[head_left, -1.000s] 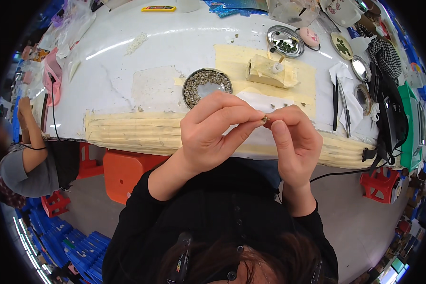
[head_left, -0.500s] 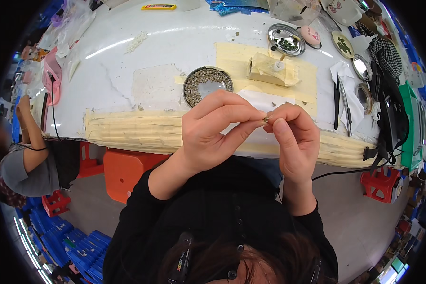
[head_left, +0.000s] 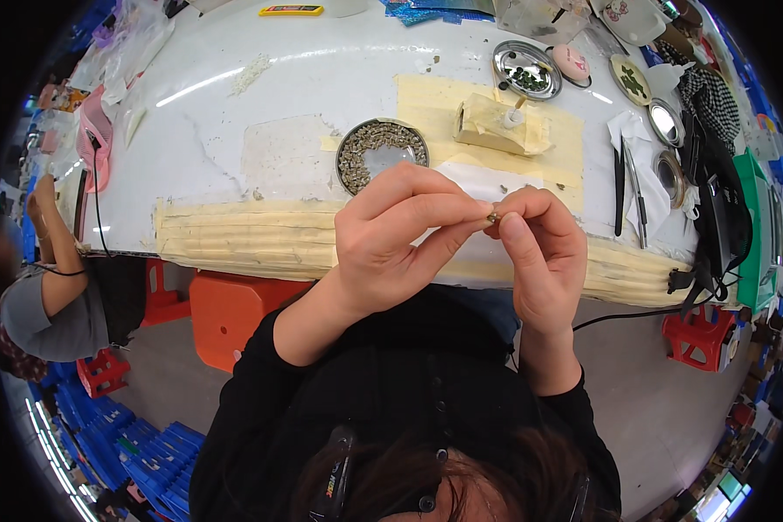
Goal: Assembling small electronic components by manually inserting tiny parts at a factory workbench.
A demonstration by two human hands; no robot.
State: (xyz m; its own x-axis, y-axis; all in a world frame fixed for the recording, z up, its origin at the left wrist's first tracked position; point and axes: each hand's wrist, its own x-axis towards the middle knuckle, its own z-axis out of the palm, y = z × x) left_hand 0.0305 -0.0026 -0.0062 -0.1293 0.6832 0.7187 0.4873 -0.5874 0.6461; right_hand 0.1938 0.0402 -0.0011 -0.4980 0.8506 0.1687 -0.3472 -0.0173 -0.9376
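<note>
Above the near table edge, my left hand (head_left: 400, 235) and my right hand (head_left: 539, 252) meet fingertip to fingertip. Between them is a small metallic piece (head_left: 493, 217), too tiny to name more exactly. My left thumb and forefinger pinch it from one side. On the other side my right thumb and forefinger close on it, with the remaining fingers curled. Just beyond my left hand sits a round tin (head_left: 340, 165) of many small greyish-brown metallic pieces, partly covered by that hand. A tape-wrapped block (head_left: 496, 130) with a small white holder and stick stands farther off.
Tweezers (head_left: 619, 187) and a pen-like tool (head_left: 639, 200) lie on white tissue at the right. A metal dish (head_left: 544, 91) of dark green bits is behind them. Orange stool (head_left: 226, 317) stands left of me; another person's arm (head_left: 52, 235) is at far left.
My hands stay nearly in place. The fingertips shift very slightly around the small piece, which shows a little more between them.
</note>
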